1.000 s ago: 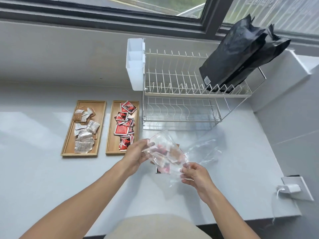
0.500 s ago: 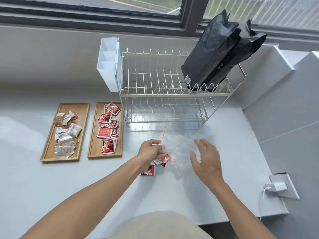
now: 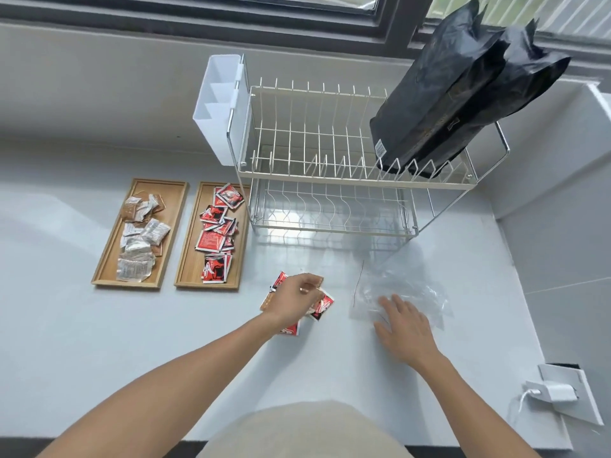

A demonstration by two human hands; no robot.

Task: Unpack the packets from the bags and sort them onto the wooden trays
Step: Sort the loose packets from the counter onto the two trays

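Note:
A small heap of red and brown packets point(image 3: 322, 307) lies on the white counter right of the trays. My left hand point(image 3: 296, 300) rests on the heap, its fingers curled around some of the packets. The emptied clear plastic bag point(image 3: 408, 285) lies flat to the right, and my right hand point(image 3: 405, 325) presses on its near edge with fingers spread. The left wooden tray point(image 3: 172, 200) holds white and brown packets point(image 3: 140, 239). The right wooden tray point(image 3: 193, 266) holds red packets point(image 3: 216, 241).
A two-tier wire dish rack point(image 3: 314, 180) stands behind the heap, with a white cutlery holder point(image 3: 221, 104) on its left end and two black bags point(image 3: 463, 94) leaning on its top right. A wall socket with a white charger point(image 3: 558, 391) sits at the right.
The clear bag, held up by both hands a second ago, now lies flat on the counter with the packets tipped out. My left hand has closed on the heap; my right hand has flattened the bag.

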